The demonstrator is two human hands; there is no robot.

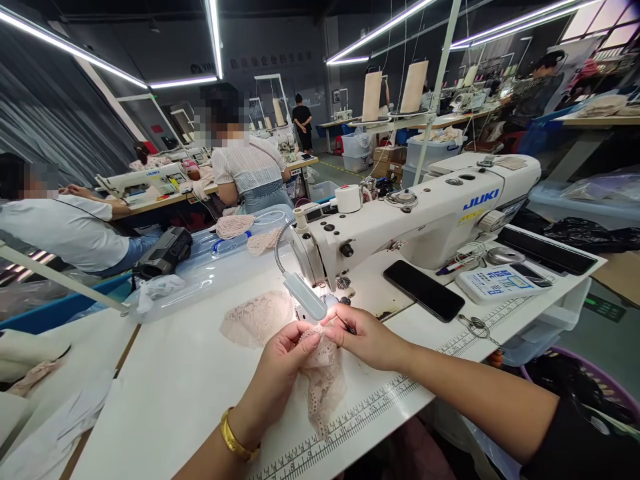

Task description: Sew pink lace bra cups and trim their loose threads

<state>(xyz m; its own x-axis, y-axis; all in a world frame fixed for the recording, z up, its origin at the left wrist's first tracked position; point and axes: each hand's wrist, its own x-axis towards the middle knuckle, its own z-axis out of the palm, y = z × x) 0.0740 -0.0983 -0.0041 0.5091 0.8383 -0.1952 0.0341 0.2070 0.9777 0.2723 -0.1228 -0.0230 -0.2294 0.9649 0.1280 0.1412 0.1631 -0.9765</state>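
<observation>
Pale pink lace fabric (323, 393) hangs between my hands in front of the sewing machine needle area, its lower end lying over the ruler marks on the table. My left hand (280, 357) is closed, pinching the lace's upper edge between thumb and fingers. Close beside it, my right hand (370, 340) pinches the same edge. A small dark, pointed tool (347, 326) sticks out from the right hand's fingers; its kind is mostly hidden. More lace (260, 318) lies flat to the left of the needle. A lit lamp (305, 295) on a bendy neck partly covers the needle area.
The white sewing machine (390, 217) stands behind my hands. Right of them lie a black phone (424, 290), a white box (500, 283) and a key ring (477, 327). Clear plastic (200, 283) with lace pieces is beyond the table's left side. Several people sit or stand farther off.
</observation>
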